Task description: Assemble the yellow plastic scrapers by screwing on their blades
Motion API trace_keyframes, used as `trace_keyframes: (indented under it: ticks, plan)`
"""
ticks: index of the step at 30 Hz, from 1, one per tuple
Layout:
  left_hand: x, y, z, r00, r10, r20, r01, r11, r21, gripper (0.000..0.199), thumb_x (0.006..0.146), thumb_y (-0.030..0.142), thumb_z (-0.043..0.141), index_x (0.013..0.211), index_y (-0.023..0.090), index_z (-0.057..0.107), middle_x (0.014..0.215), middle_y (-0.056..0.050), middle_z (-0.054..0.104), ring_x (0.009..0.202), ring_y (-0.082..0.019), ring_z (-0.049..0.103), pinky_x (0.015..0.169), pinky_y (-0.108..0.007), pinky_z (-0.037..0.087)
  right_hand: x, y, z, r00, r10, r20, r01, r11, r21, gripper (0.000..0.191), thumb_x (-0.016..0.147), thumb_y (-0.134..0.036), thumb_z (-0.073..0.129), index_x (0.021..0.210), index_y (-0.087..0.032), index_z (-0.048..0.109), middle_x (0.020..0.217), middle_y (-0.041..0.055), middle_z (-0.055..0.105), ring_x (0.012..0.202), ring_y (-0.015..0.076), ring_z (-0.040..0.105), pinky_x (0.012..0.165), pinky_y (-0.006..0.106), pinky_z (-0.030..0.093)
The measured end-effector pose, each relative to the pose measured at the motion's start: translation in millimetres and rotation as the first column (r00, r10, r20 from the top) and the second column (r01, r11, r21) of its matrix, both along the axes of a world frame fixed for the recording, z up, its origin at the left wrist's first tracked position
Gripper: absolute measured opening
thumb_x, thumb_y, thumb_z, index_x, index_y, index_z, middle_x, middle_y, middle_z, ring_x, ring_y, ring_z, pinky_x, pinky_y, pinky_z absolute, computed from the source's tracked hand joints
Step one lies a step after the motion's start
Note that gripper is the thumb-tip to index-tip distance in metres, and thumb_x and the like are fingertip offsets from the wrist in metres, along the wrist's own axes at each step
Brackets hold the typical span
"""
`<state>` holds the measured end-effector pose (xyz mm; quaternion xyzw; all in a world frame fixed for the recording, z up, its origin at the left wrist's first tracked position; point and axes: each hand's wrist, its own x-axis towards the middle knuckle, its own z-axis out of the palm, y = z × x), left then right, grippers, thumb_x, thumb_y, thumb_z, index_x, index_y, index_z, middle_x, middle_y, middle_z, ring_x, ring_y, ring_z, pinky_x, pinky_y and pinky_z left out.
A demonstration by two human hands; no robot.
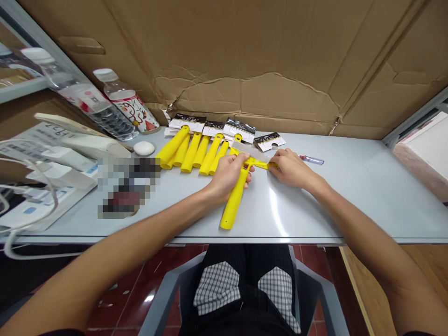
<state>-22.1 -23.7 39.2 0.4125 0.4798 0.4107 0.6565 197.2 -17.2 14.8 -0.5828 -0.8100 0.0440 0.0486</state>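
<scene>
A yellow-handled scraper [235, 200] with a wide grey blade [252, 150] is held over the front middle of the table, its handle slanting toward me. My left hand [227, 173] is closed around its neck, thumb on the yellow head. With bent fingers, my right hand [290, 169] pinches the right end of that head. Several more yellow handles [189, 153] lie side by side just beyond my left hand. Black-and-white header cards [240, 129] rest at their far ends. Another card [269, 141] lies behind my right hand.
A clear-capped pen or knife [311, 160] lies right of my right hand. At the left are a white oval object [143, 148], a pixelated item [129, 189], two bottles [131, 105] and white chargers with cables [52, 172]. A cardboard sheet [259, 60] stands behind the table [350, 196].
</scene>
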Motion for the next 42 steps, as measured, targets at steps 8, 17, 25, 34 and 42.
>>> trace_keyframes:
  ticks: [8,17,25,34,42]
  plan:
    - [3.9,-2.1,-0.8,0.999,-0.034,0.026,0.036,0.996,-0.078,0.021,0.111,0.026,0.059,0.092,0.018,0.059,0.074,-0.001,0.069,0.047,-0.009,0.057,0.038,-0.021,0.044,3.9,0.3,0.5,0.996,-0.032,-0.088,0.032,0.999,-0.002,0.019,0.103,-0.028,0.066,0.112,-0.017,0.078,0.118,0.0179,0.075,0.109,0.0357,0.064,0.087,0.046,0.047]
    - [5.1,-0.8,-7.6,0.996,-0.061,0.066,0.066,0.994,-0.086,0.021,0.111,0.028,0.062,0.093,0.017,0.059,0.077,-0.002,0.071,0.049,-0.01,0.06,0.04,-0.022,0.048,24.0,2.8,20.9,0.8,-0.11,-0.589,0.16,0.987,0.033,0.007,0.092,-0.026,0.075,0.088,-0.021,0.078,0.084,0.0055,0.08,0.078,0.0218,0.069,0.075,0.037,0.05]
    - [3.1,-0.3,-9.8,0.997,-0.045,0.058,0.05,0.994,-0.102,0.013,0.107,0.027,0.062,0.097,0.019,0.06,0.074,-0.001,0.069,0.048,-0.01,0.058,0.039,-0.02,0.043,20.0,-6.4,37.0,0.539,-0.151,-0.829,0.203,0.978,-0.045,0.023,0.083,-0.041,0.09,0.092,-0.021,0.083,0.092,0.0086,0.083,0.083,0.0229,0.072,0.075,0.039,0.055]
    - [7.4,-6.1,-14.2,0.996,-0.09,-0.006,0.09,0.995,-0.047,0.018,0.104,0.028,0.065,0.089,0.018,0.064,0.072,-0.002,0.067,0.045,-0.009,0.055,0.038,-0.021,0.041,-29.9,-18.1,29.6,0.285,-0.256,-0.924,0.064,0.967,-0.248,0.044,0.071,-0.06,0.1,0.084,-0.022,0.083,0.095,0.0071,0.081,0.09,0.0219,0.07,0.083,0.038,0.055]
    - [8.3,-8.0,-17.2,0.992,-0.126,0.009,0.127,0.992,-0.026,0.015,0.098,0.025,0.063,0.085,0.019,0.064,0.073,-0.004,0.068,0.046,-0.01,0.054,0.037,-0.023,0.041,-31.5,-17.2,23.9,0.315,-0.339,-0.887,0.058,0.939,-0.338,0.036,0.072,-0.051,0.1,0.08,-0.021,0.08,0.083,0.0061,0.08,0.078,0.0201,0.069,0.07,0.034,0.052]
